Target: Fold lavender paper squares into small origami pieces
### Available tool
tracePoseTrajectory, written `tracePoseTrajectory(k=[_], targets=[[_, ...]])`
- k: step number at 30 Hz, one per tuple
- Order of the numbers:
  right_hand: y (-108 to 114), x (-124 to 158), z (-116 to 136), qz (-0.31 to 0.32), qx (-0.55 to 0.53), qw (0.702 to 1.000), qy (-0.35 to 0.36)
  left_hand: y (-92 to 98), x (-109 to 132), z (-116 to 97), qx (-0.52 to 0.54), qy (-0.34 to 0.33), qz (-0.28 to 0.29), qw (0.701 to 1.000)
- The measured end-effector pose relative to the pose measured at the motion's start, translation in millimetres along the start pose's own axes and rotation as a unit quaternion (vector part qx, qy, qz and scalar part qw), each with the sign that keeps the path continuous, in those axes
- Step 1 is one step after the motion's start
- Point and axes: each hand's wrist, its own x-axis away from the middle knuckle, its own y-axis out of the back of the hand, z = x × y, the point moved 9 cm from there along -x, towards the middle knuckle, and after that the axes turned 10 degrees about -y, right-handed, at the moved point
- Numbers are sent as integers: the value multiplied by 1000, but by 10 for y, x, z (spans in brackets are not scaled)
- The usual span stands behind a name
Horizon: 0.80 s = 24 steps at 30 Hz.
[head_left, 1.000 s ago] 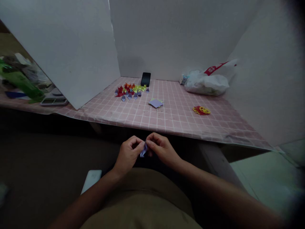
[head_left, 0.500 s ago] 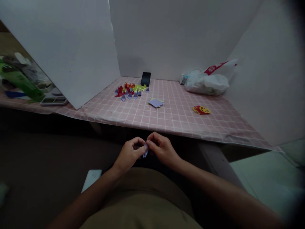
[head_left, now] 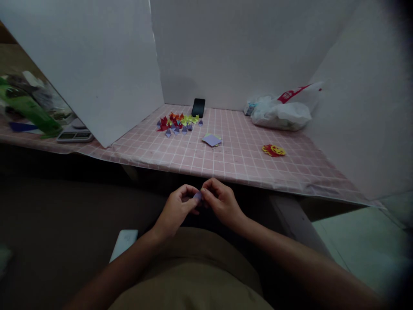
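Observation:
A small folded piece of purple paper [head_left: 198,196] is held between my two hands, over my lap and just below the table's front edge. My left hand [head_left: 179,206] pinches it between thumb and fingers from the left. My right hand [head_left: 221,200] has thumb and forefinger closed on its right tip. Fingers cover much of the paper, so its exact shape is hidden. On the table lie a small stack of square paper sheets [head_left: 212,140], purple on top, and a cluster of folded paper figures [head_left: 176,123] in red, orange, yellow and purple.
A black phone [head_left: 198,107] leans near the back panel. Red and yellow cut-out shapes [head_left: 273,150] and a white plastic bag [head_left: 280,114] lie to the right. Beyond the left panel [head_left: 106,77] are a scale [head_left: 75,136] and a green bottle [head_left: 32,110]. A white device [head_left: 124,243] rests beside my left forearm.
The purple paper has turned between my fingers, and its lower end no longer hangs below them. My right hand has shifted slightly to the right.

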Motion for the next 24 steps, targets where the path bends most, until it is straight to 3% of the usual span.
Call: tracePoseTrajectory(k=[5, 11, 15, 21, 24], targets=[[32, -1, 5, -14, 21, 1000, 8, 12, 8, -34, 5, -27, -18, 999], [-5, 3, 69, -9, 85, 995, 52, 101, 6, -171, -126, -93, -50, 986], [-40, 25, 130, -2, 104, 992, 76, 79, 19, -204, -140, -116, -40, 982], [61, 26, 162, -59, 118, 988, 81, 132, 26, -277, -200, -160, -69, 964], [90, 39, 213, -83, 126, 983, 106, 126, 23, -222, -206, -137, -66, 967]])
